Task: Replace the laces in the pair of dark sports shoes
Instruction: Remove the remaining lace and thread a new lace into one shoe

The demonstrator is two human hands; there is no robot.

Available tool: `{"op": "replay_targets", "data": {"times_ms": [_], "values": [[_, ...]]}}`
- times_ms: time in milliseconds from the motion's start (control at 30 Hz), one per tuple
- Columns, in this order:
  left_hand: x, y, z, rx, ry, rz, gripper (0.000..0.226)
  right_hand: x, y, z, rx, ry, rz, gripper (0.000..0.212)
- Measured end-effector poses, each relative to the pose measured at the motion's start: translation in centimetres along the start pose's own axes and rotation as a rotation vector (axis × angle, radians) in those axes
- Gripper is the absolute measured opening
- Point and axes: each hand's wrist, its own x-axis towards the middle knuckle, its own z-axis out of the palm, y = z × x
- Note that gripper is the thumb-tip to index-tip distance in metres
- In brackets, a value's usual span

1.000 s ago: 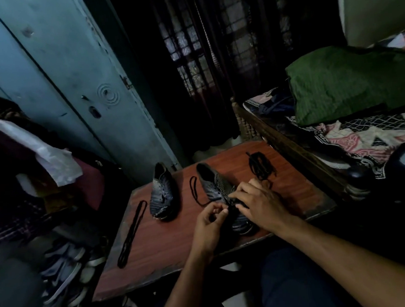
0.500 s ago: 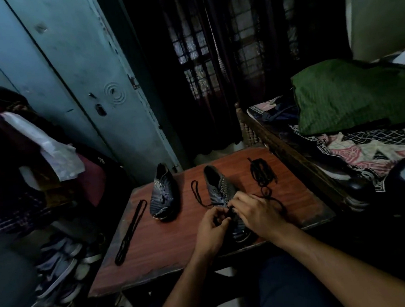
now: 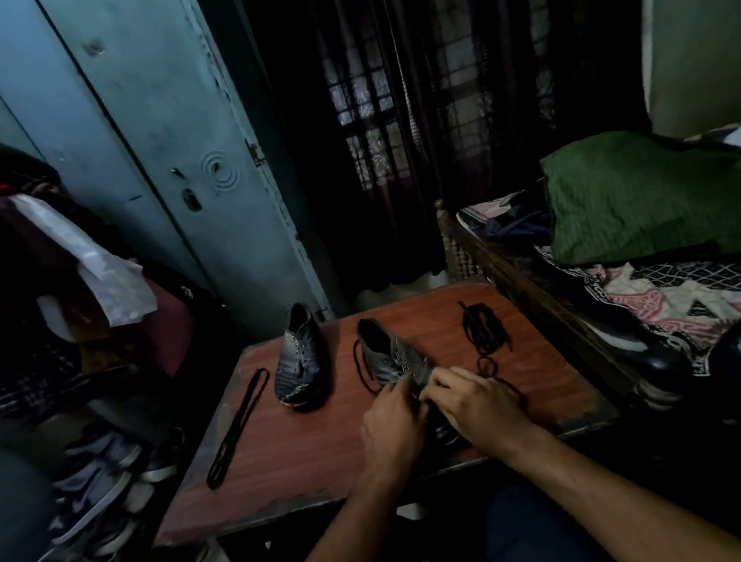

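both hands [image 3: 393, 415] [image 3: 478, 405] atop shoe [image 3: 391, 354], grip mid-lacing

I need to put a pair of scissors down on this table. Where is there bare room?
Bare wood lies between the folded lace and the left hand, below the unlaced shoe. It is crowded around both hands and the bundled lace.

bare forearms [image 3: 593, 484], dark trousers [image 3: 522, 533]

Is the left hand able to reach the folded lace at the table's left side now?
Probably yes: the table between the left hand and the folded lace is bare, but that hand seems busy with the shoe.
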Motion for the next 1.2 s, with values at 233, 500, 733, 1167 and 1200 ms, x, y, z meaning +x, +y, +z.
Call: {"op": "replay_targets", "data": {"times_ms": [233, 500, 733, 1167, 1200], "values": [[-0.4, -0.6, 0.4, -0.004, 0.143, 0.03, 0.022, -0.2, 0.2, 0.3, 0.157, -0.039, 0.204, 0.01], [-0.8, -3.1, -0.7, -0.748, -0.106, 0.039, 0.026, 0.5, 0.4, 0.1, 0.384, -0.087, 0.499, 0.011], [-0.8, -2.9, -1.3, -0.853, -0.313, 0.112, 0.016, 0.6, 0.5, 1.0, 0.3, -0.192, 0.394, 0.02], [-0.1, -2.7, -0.8, -0.89, -0.166, -0.096, 0.031, 0.1, -0.1, 0.6, 0.383, -0.112, 0.186, 0.008], [-0.1, -2.9, -0.7, -0.859, -0.165, -0.076, 0.03, 0.1, 0.1, 0.7, 0.391, -0.121, 0.182, 0.009]]}}
